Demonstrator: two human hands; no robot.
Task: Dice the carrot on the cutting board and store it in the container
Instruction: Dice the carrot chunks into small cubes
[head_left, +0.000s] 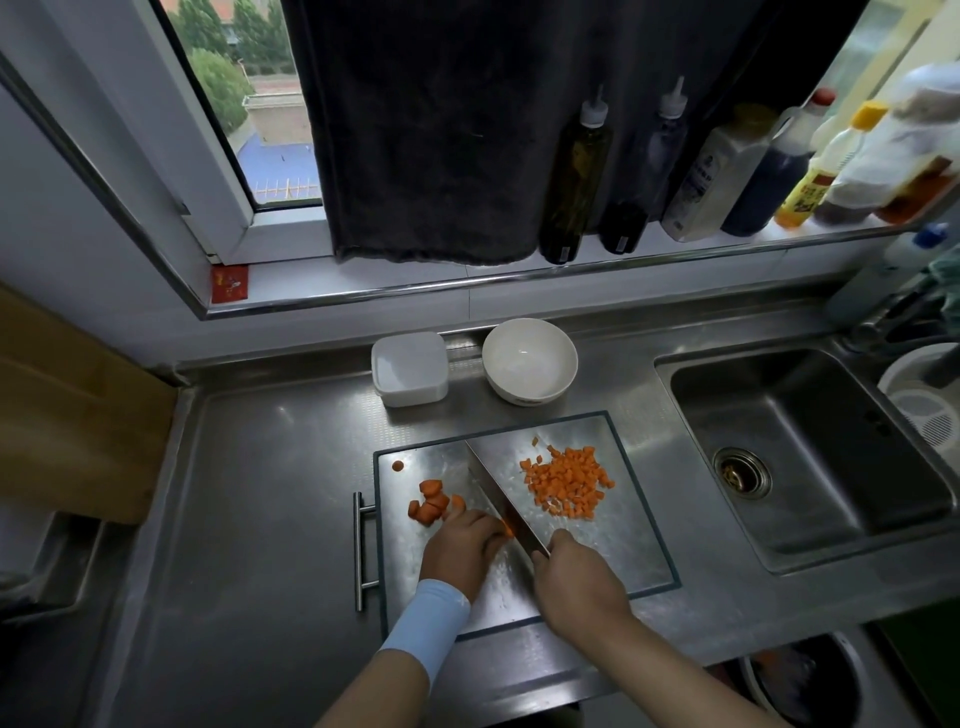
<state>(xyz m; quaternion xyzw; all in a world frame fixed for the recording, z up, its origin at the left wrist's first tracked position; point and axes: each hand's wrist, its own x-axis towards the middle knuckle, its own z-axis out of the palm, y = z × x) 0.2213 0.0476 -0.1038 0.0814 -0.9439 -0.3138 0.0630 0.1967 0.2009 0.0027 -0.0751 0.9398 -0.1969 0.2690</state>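
Fingers (491, 532) of left hand (460, 548) curled, pinning a carrot piece (508, 530) to the cutting board (631, 551), tight against the knife (501, 493) blade. Right hand (576, 577) clenched round the knife handle. Uncut carrot chunks (428, 501) just left of blade; diced pile (569, 483) on its right. Beyond board: white container (410, 369), white bowl (530, 361) beside it. Sink (810, 441) at right.

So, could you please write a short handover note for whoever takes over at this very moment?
Right grip holds the knife, blade down on the cutting board. Left grip pins a carrot piece against the blade.
Diced carrot lies piled on the board's right, uncut chunks on its left. The container stands behind the board, beside a white bowl.
Done: much of the dicing. Left: dice the chunks, then move everything into the container.
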